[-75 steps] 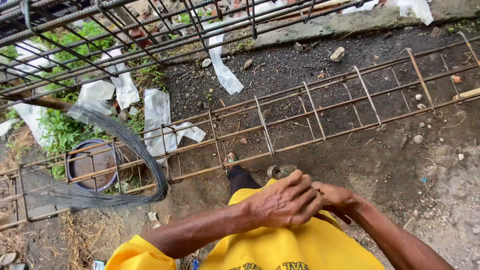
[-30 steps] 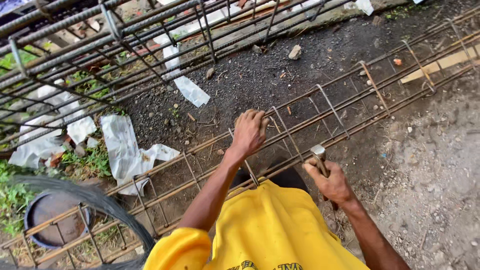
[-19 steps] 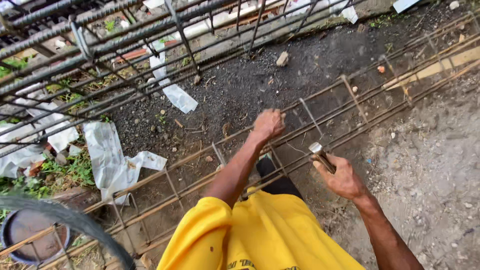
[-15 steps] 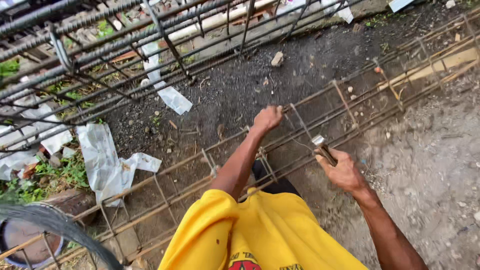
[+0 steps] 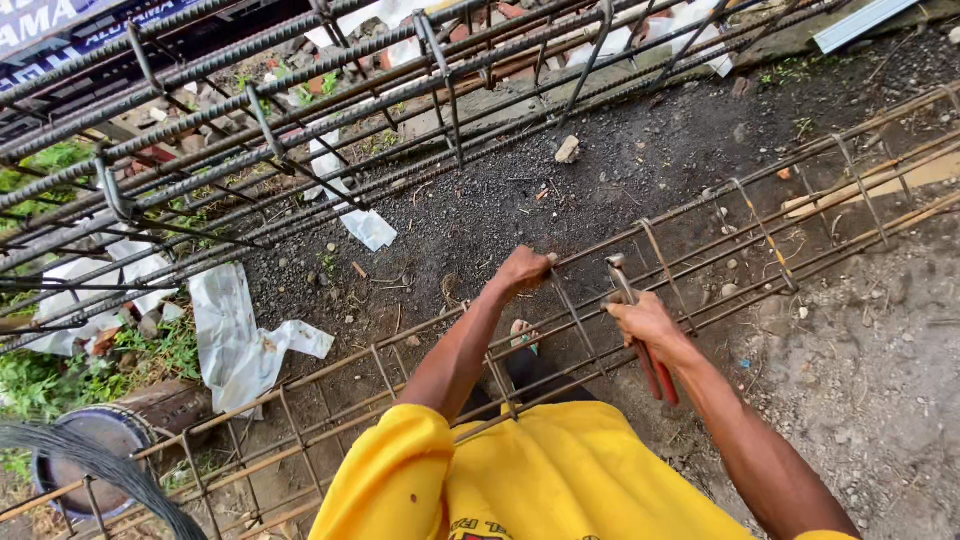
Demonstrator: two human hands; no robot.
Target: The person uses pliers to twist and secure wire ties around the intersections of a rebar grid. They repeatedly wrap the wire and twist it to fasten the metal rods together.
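Gravel ground (image 5: 850, 360): left hand (image 5: 522, 270) grips rebar cage (image 5: 700, 225); right hand (image 5: 645, 318) apparently clasps pincers (image 5: 640, 335).

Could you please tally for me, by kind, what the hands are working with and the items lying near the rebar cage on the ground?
Hands: 2, left, right
Red-handled pincers: 1
Rusty rebar cage: 1
Round drum: 1
Tie-wire coil: 1
Total: 6

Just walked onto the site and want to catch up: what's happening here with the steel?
A person in a yellow shirt stands at a long rusty rebar cage lying on the ground. The left hand grips its top bar beside a stirrup, while the right hand holds red-handled pincers, head raised at the same bar.
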